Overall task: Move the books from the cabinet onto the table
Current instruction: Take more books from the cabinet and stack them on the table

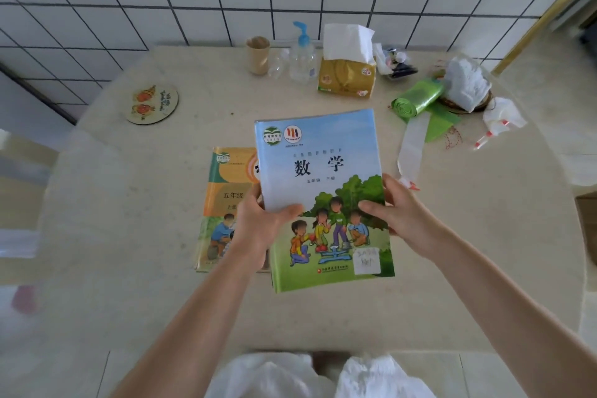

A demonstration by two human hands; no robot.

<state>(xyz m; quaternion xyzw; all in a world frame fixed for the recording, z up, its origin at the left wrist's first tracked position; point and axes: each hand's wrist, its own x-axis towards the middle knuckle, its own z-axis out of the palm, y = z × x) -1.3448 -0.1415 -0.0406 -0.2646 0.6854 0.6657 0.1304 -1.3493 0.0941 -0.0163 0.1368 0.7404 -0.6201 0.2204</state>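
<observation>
Held book: a blue-and-green paperback maths textbook with cartoon children on its cover is being held face up over the beige stone table, overlapping the right edge of the book below it.
Left hand: the left hand is gripping the textbook's left edge, thumb lying on the cover, fingers curling underneath.
Right hand: the right hand is gripping the right edge, thumb pressing on the cover, fingers wrapping behind.
Book on table: an orange-and-green paperback textbook is lying flat on the table, partly hidden by the held book and the left wrist.
Back of table: a tan cup, a clear pump bottle with a blue top and a yellow tissue pack with a white tissue sticking up are standing near the tiled wall.
Right side: a green roll of plastic bags is lying partly unrolled.
Left side: a round printed coaster is lying flat.
</observation>
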